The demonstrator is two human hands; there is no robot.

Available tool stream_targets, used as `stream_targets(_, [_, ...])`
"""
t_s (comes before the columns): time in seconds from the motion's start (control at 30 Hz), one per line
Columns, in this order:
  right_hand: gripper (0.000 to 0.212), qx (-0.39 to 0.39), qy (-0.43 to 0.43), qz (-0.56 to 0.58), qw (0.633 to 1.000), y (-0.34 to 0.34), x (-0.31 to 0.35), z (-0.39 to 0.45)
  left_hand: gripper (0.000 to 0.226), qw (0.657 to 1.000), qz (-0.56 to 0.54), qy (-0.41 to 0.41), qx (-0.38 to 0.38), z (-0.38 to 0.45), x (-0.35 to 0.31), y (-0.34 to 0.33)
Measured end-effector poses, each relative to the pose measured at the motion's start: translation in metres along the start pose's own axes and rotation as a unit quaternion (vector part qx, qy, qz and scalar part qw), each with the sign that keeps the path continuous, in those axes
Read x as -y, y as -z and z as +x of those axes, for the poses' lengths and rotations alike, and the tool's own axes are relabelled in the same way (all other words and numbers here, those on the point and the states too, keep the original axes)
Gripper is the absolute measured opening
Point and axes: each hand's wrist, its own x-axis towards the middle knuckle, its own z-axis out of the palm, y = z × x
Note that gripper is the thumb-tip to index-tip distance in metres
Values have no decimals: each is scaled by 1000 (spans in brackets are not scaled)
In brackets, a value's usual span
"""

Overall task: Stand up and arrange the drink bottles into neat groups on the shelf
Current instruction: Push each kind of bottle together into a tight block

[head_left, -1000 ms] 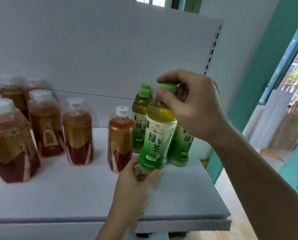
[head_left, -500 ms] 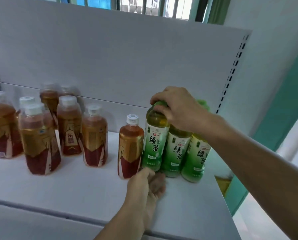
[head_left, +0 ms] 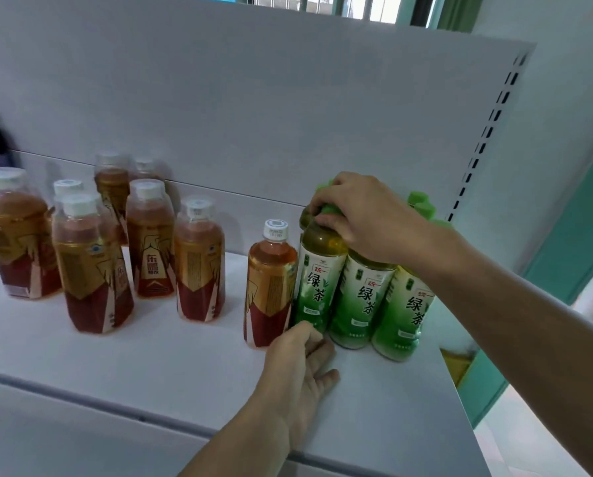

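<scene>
The white shelf [head_left: 191,373] carried every bottle upright. Across its left and middle stood a loose group of amber tea bottles [head_left: 91,266] with white caps, spaced apart from one another. One more amber bottle [head_left: 270,287] stood alone further right, touching the leftmost green tea bottle [head_left: 319,277]. That bottle fronted a tight green cluster at the shelf's right end, with two further green tea bottles [head_left: 384,301] pressed beside it and more green caps [head_left: 420,204] showing behind. The right hand [head_left: 367,218] reached over from the right, its fingers curled down around the leftmost green bottle's cap. The left hand [head_left: 298,370] lay low at that same bottle's base, fingers loosely bent and touching its bottom edge, resting on the shelf surface.
</scene>
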Motion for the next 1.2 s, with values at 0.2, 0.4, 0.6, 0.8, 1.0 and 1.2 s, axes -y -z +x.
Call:
stream_targets(0.2, [37, -11, 33, -81, 996, 12, 25, 4, 28, 998, 61, -7, 3, -10, -11, 27])
stream_targets(0.4, [44, 15, 62, 32, 997, -4, 87, 53, 23, 940, 325, -100, -18, -25, -74, 97])
stream_targets(0.6, [70, 145, -36, -5, 989, -43, 131, 109, 22, 874, 411, -243, -84, -20, -123, 153])
stream_targets(0.8, [31, 250, -26, 48, 967, -30, 135, 128, 51, 872, 449, -195, -16, -7, -127, 168])
stream_targets(1.0, [57, 196, -136, 23, 971, -50, 134, 126, 75, 763, 604, -226, 41, 6, -133, 170])
stream_targets(1.2, [50, 103, -202, 52, 973, -44, 125, 164, 60, 706, 646, -255, 138, 3, -143, 193])
